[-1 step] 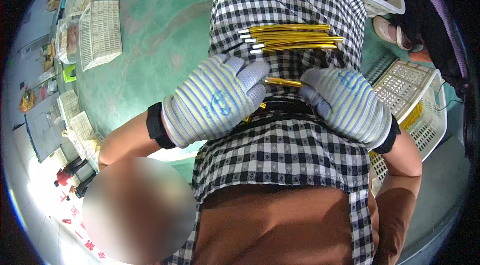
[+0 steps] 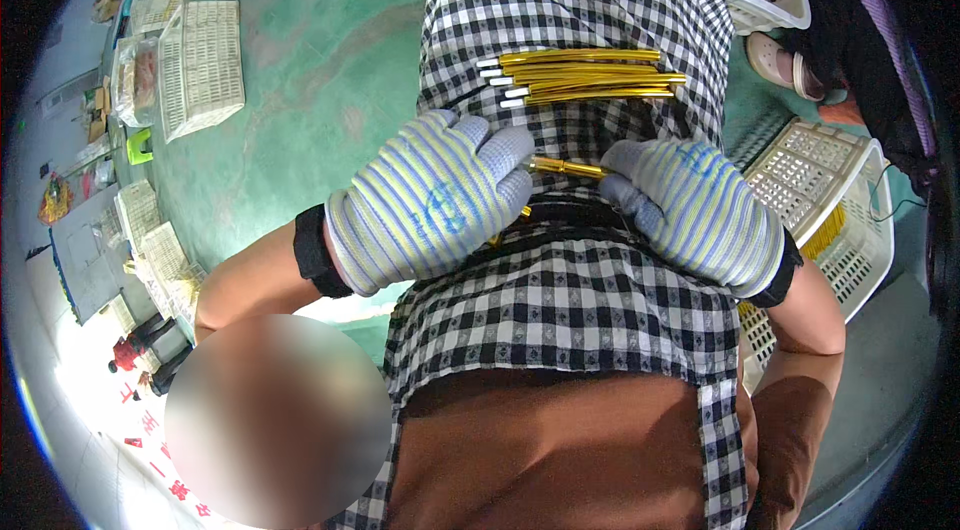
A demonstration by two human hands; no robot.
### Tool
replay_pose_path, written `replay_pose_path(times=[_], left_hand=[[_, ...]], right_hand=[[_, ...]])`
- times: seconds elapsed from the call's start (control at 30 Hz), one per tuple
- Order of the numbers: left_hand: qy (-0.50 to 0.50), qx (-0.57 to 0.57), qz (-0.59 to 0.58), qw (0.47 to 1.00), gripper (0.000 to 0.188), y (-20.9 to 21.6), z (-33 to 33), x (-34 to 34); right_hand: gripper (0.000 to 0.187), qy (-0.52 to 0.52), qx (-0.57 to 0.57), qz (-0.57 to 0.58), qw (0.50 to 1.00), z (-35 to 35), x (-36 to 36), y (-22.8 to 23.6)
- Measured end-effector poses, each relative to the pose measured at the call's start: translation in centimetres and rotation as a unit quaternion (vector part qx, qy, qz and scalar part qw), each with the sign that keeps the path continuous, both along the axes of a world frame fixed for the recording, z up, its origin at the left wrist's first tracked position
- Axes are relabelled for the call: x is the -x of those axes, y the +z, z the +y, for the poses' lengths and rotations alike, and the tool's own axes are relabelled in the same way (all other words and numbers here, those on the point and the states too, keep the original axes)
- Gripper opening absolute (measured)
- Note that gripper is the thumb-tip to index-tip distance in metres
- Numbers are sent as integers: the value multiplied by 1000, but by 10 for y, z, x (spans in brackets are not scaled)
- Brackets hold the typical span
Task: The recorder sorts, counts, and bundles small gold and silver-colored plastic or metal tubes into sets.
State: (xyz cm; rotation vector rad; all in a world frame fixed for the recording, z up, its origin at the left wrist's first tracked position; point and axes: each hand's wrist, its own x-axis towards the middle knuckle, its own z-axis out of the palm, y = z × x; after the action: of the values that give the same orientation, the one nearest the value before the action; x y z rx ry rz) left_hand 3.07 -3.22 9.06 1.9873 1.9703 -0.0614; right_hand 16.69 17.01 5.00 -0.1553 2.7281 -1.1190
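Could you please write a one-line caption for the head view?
Gloved left hand and right hand hold a gold tube over a checked apron, more tubes beyond.

Your left hand (image 2: 430, 200) and right hand (image 2: 695, 210), both in striped knit gloves with dark wrist cuffs, sit close together over your lap, bare forearms angling in from either side, fingers curled and fingertips nearly meeting in the middle.

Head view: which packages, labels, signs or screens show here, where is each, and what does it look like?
Clear plastic bags: far left on the floor beside a white basket, crumpled, contents unclear.
Flat white packs: lower left floor, rectangular, pale.
Red marks on a white sheet: bottom left edge.
Blue stamp on the left hand glove: a faint smudge.
No screens visible.
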Motion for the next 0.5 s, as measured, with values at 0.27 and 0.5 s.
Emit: replay_pose_path(times=[0.27, 0.5], left_hand=[[-38, -76, 30, 996, 21, 10, 16, 4], [136, 56, -19, 989, 40, -13, -13, 50]], right_hand=[[23, -19, 204, -25, 979, -1, 8, -14], [23, 42, -95, 143, 984, 32, -10, -29]])
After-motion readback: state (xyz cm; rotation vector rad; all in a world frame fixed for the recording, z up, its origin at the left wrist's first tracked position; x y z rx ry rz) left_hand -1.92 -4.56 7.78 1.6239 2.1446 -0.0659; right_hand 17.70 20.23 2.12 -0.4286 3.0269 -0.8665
